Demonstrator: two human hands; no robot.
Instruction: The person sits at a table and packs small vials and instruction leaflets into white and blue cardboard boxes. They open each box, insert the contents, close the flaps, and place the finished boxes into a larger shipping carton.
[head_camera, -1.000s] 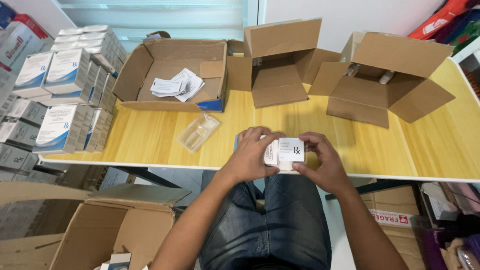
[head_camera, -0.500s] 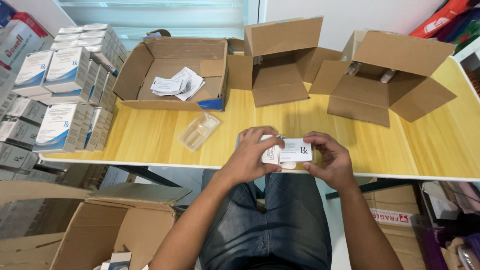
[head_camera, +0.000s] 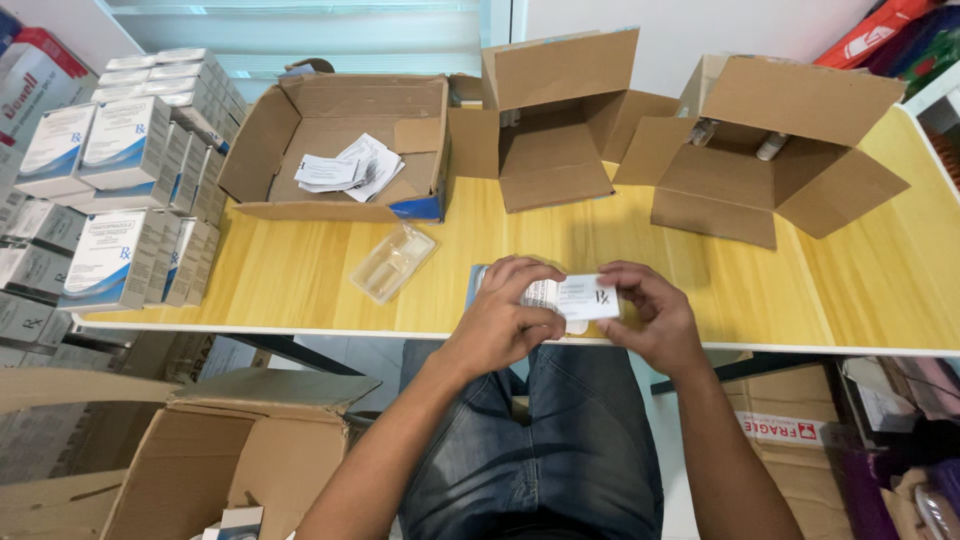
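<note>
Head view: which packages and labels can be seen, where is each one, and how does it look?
Small white carton: held by left hand and right hand at the table edge.
Stacked white-and-blue cartons: table's left end.
Clear plastic tray: table middle, empty.
White leaflets: inside left open brown box.
White-and-red label: brown box below the table, right.

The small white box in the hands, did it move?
Yes. The small white cardboard box tipped flatter and shifted right, away from the clear plastic tray.
</note>
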